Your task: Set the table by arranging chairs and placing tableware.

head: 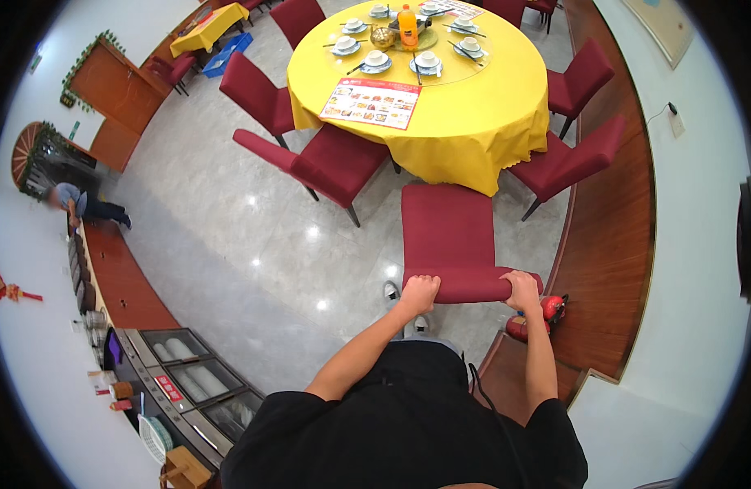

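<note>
Right before me stands a dark red upholstered dining chair (449,226), its seat towards a round table with a yellow tablecloth (467,116). My left hand (420,292) grips the left end of the chair's backrest, fingers curled over the top. At the right part of the same backrest, my right hand (523,290) holds on in a like way. The front of the seat meets the hanging edge of the cloth. On the table lie a printed menu sheet (371,102), white bowls on blue-rimmed plates (375,61), chopsticks, and a bottle of orange drink (407,29).
More red chairs (339,165) ring the table, one close on the right (574,165). Fire extinguishers (522,327) stand by the wood-panelled wall at my right. A glass-doored cabinet (195,373) lines the left side. Farther off, a person (85,202) leans at a counter. Blue crates (229,55) sit on the floor.
</note>
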The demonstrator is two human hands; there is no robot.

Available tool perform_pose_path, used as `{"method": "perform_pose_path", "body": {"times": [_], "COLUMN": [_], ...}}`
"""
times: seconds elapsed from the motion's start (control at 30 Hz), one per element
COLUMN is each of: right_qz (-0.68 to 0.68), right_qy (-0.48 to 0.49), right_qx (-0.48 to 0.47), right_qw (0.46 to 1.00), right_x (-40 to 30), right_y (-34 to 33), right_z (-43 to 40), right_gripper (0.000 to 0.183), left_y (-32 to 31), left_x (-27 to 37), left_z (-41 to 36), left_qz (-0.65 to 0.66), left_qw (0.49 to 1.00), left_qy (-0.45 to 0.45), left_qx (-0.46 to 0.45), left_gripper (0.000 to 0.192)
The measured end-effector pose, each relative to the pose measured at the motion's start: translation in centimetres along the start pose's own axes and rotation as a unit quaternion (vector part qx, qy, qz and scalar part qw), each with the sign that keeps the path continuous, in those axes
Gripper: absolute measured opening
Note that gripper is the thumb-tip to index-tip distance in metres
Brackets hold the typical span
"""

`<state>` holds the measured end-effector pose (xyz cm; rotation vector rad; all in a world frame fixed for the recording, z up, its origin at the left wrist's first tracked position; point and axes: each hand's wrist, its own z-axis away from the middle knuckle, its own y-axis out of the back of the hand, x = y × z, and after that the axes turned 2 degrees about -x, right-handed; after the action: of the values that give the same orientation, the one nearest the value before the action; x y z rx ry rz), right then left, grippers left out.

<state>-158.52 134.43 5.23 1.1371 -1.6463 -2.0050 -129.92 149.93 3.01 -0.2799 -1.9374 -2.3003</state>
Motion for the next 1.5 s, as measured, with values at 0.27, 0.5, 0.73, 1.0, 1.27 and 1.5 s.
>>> {"method": "perform_pose_path", "body": {"times": [0.27,0.5,0.73,1.0,1.27,1.5], "right_qz": [0.028,0.097,-0.218,-0.244,-0.086,-0.013], "right_qy": [-0.007,-0.218,-0.059,0.015,-0.029,-0.139], "right_qx": [-0.012,-0.219,-0.046,0.045,0.100,-0.102], "right_qw": [0.999,0.946,0.973,0.969,0.991,0.985], "right_x": [-1.6,-7.0,-29.3,-51.1,-56.1,-55.1], "right_y": [-1.2,-2.4,-7.9,-13.7,-20.9,-24.1], "right_z": [1.4,-3.1,-23.1,-43.4,-60.0,-67.8], "right_gripper": [0.055,0.077,0.041,0.053,0.086,0.064], "left_y": [-0.6,-2.4,-1.6,4.5,10.9,17.2], "left_x": [-2.5,-13.9,-34.8,-53.9,-71.5,-81.6], "left_z": [4.0,8.3,16.7,18.7,14.2,9.0], "left_qz": [0.139,0.317,0.349,0.353,0.280,0.181], "left_qw": [0.985,0.942,0.916,0.912,0.919,0.947], "left_qy": [-0.060,-0.098,0.122,0.196,0.267,0.249], "left_qx": [0.082,0.048,-0.154,-0.073,0.080,0.094], "left_gripper": [0.061,0.078,0.066,0.057,0.076,0.102]}}
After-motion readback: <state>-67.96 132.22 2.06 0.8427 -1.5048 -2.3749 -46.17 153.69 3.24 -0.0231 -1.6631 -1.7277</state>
